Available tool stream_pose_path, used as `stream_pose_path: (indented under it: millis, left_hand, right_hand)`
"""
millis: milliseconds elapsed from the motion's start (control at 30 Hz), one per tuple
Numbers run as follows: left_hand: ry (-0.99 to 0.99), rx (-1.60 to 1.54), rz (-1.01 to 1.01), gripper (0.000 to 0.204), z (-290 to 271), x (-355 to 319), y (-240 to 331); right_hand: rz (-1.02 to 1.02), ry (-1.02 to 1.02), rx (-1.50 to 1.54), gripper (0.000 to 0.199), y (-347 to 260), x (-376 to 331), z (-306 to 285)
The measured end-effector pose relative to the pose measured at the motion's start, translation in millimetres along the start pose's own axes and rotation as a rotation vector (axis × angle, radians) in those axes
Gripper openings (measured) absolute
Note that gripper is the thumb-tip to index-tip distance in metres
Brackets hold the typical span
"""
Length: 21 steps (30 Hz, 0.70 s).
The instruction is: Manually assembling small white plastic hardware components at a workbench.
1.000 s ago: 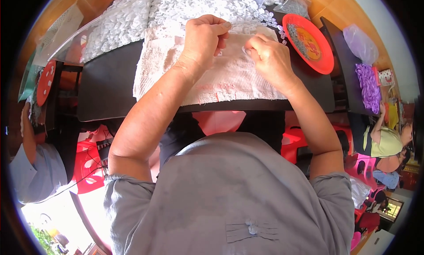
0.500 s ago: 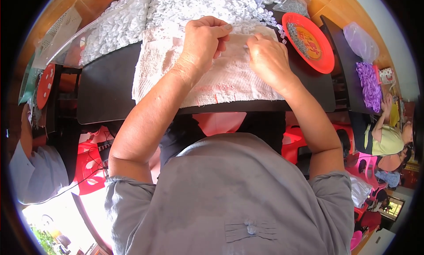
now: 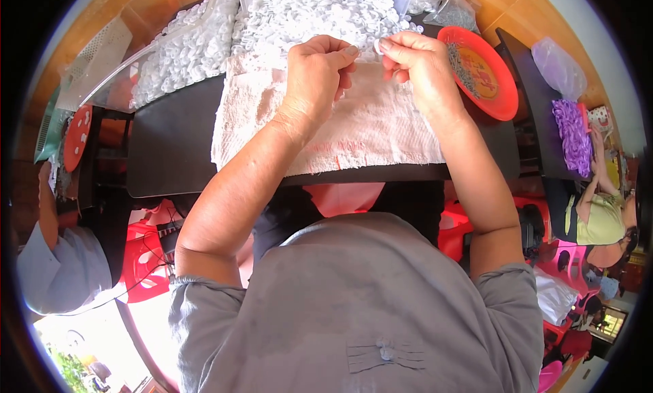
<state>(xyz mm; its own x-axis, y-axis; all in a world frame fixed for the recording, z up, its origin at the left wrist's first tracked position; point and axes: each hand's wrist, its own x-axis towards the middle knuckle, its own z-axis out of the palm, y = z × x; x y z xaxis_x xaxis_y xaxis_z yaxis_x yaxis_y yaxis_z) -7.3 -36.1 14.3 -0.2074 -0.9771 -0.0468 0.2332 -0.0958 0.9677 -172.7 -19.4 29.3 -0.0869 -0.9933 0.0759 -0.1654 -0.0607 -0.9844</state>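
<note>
Over a pale towel (image 3: 381, 134) both of my hands are raised with their fingers pinched. My left hand (image 3: 316, 70) presses thumb to forefinger; whatever it may hold is too small to make out. Between the thumb and forefinger of my right hand (image 3: 425, 66) is a small white plastic piece (image 3: 378, 47). A short gap separates the two sets of fingertips. Just beyond them spreads a heap of small white plastic pieces (image 3: 313, 15), some of them ring-like. Right of my right hand sits a red plate (image 3: 500, 104) with thin grey metal bits (image 3: 462, 70) along its left side.
A clear bin (image 3: 112, 87) of more white pieces stands at the left of the dark table (image 3: 170, 145). Clear plastic bags (image 3: 452, 12) lie at the back right. On another table at right is a purple bundle (image 3: 573, 138). People sit at both sides.
My right hand has moved up from the towel and turned, now showing the white piece in its fingertips. My left hand keeps its pinch almost in place. The whole view has shifted slightly.
</note>
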Motion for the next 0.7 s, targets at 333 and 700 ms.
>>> stream_pose_path:
  millis: [333, 700]
  left_hand:
    - [0.014, 0.031, 0.029, 0.011, 1.8, -0.4, -0.3]
    - [0.039, 0.047, 0.041, 0.010, 3.8, -0.7, -2.0]
  right_hand:
    - [-0.021, -0.020, 0.069, 0.017, 1.1, -3.1, 8.2]
    - [-0.075, -0.007, 0.048, 0.017, 4.6, -3.1, 9.7]
